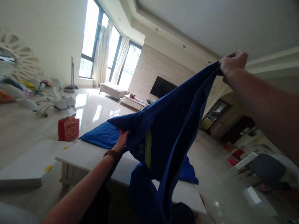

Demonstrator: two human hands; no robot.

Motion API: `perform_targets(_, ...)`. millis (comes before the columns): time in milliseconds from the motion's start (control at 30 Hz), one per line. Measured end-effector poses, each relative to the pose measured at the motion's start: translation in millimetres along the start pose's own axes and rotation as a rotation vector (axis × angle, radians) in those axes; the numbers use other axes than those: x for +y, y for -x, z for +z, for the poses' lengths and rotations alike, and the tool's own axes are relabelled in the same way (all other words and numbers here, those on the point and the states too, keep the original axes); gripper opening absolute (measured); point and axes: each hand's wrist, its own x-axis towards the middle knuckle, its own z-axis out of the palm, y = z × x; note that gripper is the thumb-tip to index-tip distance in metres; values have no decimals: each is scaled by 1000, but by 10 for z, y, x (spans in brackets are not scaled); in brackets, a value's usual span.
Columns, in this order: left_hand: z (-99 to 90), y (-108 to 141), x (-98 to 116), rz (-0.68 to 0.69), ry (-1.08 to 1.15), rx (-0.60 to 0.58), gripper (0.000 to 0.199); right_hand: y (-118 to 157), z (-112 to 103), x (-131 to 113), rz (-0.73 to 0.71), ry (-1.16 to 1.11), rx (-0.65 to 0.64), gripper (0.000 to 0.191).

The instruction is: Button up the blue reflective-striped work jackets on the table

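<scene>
Stretched up across the middle of the view is a dark blue work jacket [161, 133] with a yellow-green reflective stripe. High on the right, my right hand [233, 63] is closed on one edge of it and pulls it taut. My left hand [123, 138], with a brown band on the wrist, grips the cloth lower down, just above a white table [93, 155]. Blue fabric [101, 135] also lies on the table's left end; whether it belongs to the same jacket I cannot tell. The lower folds hang toward my lap.
A red patterned bag [68, 128] stands on the floor at left, near a white slab [25, 165] and a many-armed white lamp [61, 101]. Further off are a bench [113, 89], a television [163, 86] and a low cabinet [133, 102]. A grey chair [267, 169] is at right.
</scene>
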Motion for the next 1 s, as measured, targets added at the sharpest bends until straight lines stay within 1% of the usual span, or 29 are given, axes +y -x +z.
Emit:
perform_targets(33,18,166,145,-45,82,-6,68,81,-128,-35,88,-40,4,48)
perform_targets(67,25,399,276,-46,155,-47,75,169,-242,-90,167,-70,11,50)
perform_targets(100,14,689,388,16,202,-141,81,263,-342,-164,226,-85,20,52)
perform_targets(133,-15,1017,480,118,220,-306,88,361,-426,-255,275,-98,44,52)
perform_targets(167,-56,1360,550,213,212,-527,98,462,-497,-357,319,-115,81,51)
perform_targets(200,-100,1693,598,272,176,-732,111,564,-556,-464,365,-133,115,49)
perform_targets(233,-132,1996,620,278,102,-842,120,663,-609,-566,416,-138,150,48)
perform_targets(267,-142,2256,615,284,16,-913,129,759,-657,-659,454,-132,165,47)
perform_targets(300,-119,2469,580,289,-57,-978,136,850,-706,-734,488,-115,168,48)
perform_targets(333,-58,2641,512,303,-121,-1011,139,934,-757,-789,516,-93,166,48)
perform_targets(367,41,2781,417,335,-174,-1015,139,1012,-811,-823,536,-72,158,49)
perform_targets(400,174,2902,299,385,-222,-974,137,1085,-869,-836,557,-54,153,51)
perform_targets(433,336,3017,170,444,-273,-897,134,1152,-929,-831,571,-43,156,53)
perform_targets(467,517,3134,43,515,-332,-844,132,1215,-991,-813,582,-37,165,53)
perform_targets(500,708,3254,-71,594,-379,-763,129,1272,-1052,-787,589,-31,177,51)
perform_targets(533,901,3374,-159,666,-408,-627,123,1324,-1112,-757,591,-23,191,44)
perform_targets(567,1086,3486,-215,773,-411,-504,120,1370,-1169,-728,591,-9,205,33)
perform_targets(600,1254,3580,-235,898,-396,-430,120,1410,-1223,-701,590,13,216,23)
perform_targets(633,1396,3646,-221,1004,-364,-386,122,1444,-1275,-679,589,41,223,21)
perform_targets(667,1505,3678,-179,1068,-336,-364,123,1474,-1324,-660,589,74,227,21)
perform_targets(700,1578,3674,-118,1076,-326,-357,122,1499,-1371,-642,585,103,233,22)
perform_targets(733,1612,3639,-49,1030,-331,-358,118,1522,-1416,-623,581,126,236,21)
perform_targets(767,1612,3582,16,950,-345,-365,113,1543,-1457,-600,575,140,239,21)
perform_targets(833,1539,3456,107,773,-369,-402,104,1584,-1524,-536,563,143,242,19)
perform_targets(867,1487,3411,128,728,-363,-449,102,1603,-1546,-496,555,136,245,18)
perform_targets(900,1440,3388,136,718,-350,-519,102,1620,-1557,-454,549,127,253,16)
perform_targets(1000,1377,3447,133,738,-300,-798,104,1653,-1532,-351,558,113,308,13)
